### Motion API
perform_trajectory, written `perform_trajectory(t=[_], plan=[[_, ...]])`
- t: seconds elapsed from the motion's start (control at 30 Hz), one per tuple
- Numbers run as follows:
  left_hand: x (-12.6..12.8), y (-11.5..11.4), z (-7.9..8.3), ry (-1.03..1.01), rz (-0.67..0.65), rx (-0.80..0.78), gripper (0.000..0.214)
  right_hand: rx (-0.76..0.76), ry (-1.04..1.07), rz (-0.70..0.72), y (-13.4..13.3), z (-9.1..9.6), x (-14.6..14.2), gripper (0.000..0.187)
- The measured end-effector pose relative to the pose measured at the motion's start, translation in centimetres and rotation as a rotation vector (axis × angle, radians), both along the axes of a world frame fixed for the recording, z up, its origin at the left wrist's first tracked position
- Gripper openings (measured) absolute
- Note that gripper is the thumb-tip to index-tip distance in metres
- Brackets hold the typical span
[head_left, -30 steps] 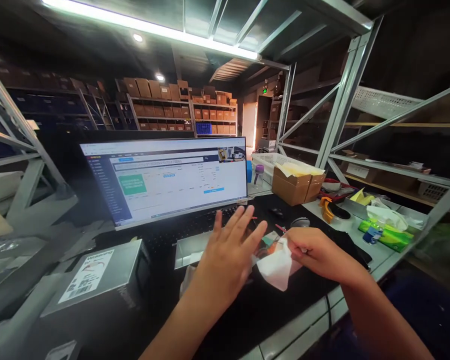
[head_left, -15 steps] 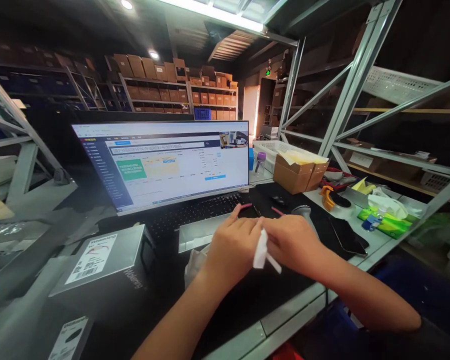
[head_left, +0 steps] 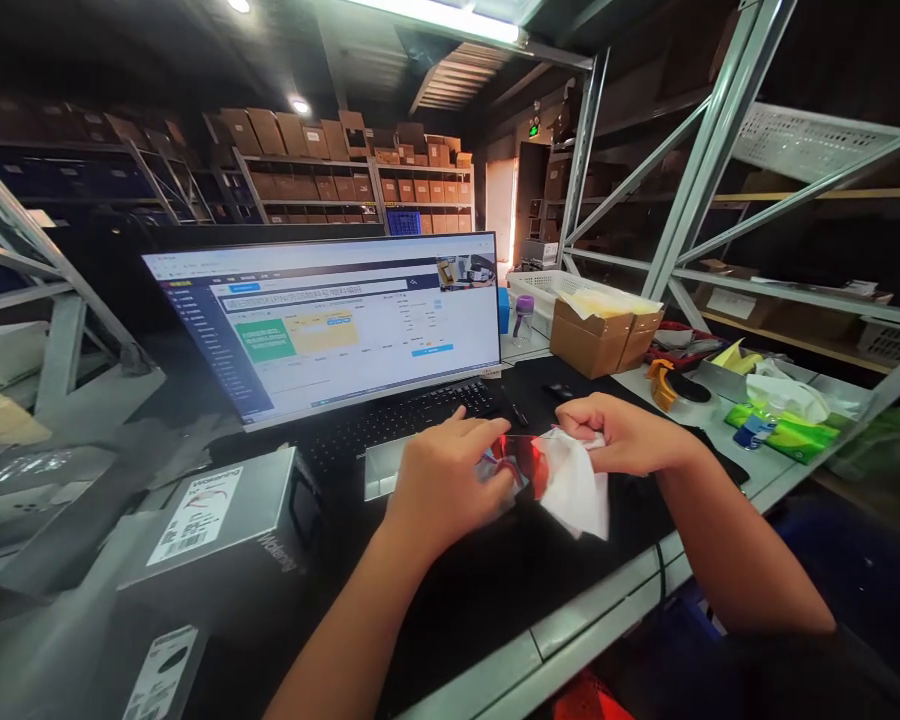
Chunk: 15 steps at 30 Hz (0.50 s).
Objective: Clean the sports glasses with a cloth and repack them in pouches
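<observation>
My left hand [head_left: 442, 475] is closed on a pair of red-lensed sunglasses [head_left: 523, 457] above the black desk mat, its thumb and fingers at one side of them. My right hand [head_left: 630, 435] pinches a crumpled white wipe [head_left: 576, 488], which hangs down against the other side of the glasses. Part of the frame is covered by my fingers and the wipe. An open pale tray-like box [head_left: 381, 470] lies just behind my left hand, and a grey printed box [head_left: 217, 520] stands to its left.
A monitor [head_left: 345, 330] rises behind the keyboard [head_left: 390, 415]. Rightward are a cardboard box [head_left: 589, 340], a tape roll [head_left: 679, 390], a small bottle [head_left: 756, 428] and a green tissue pack [head_left: 802, 440]. A metal shelf post [head_left: 690, 180] borders the desk's right side.
My hands have moved apart from being pressed together, the right one shifting right and up. The red lenses and the spread-out wipe now show between them.
</observation>
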<state>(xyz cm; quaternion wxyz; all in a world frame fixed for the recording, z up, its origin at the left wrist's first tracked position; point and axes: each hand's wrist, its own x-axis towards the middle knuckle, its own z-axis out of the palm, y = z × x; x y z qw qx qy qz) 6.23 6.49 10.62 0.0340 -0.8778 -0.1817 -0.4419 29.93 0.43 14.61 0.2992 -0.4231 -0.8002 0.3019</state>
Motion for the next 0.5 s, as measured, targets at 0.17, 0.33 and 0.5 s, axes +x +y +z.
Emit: perform_trajectory(t=[0.17, 0.33, 0.5], plan=[[0.6, -0.3, -0.4, 0.113, -0.066, 0.027, 0.009, 0.194, -0.213, -0.221, -0.2, -0.1, -4.5, 0.038], [-0.2, 0.3, 0.3, -0.016, -0.039, 0.028, 0.027, 0.102, -0.179, 0.008, -0.1, 1.3, -1.7, 0.042], [-0.1, 0.2, 0.2, -0.09, 0.025, -0.039, 0.029, -0.022, 0.142, -0.044, 0.6, 0.1, 1.2, 0.048]])
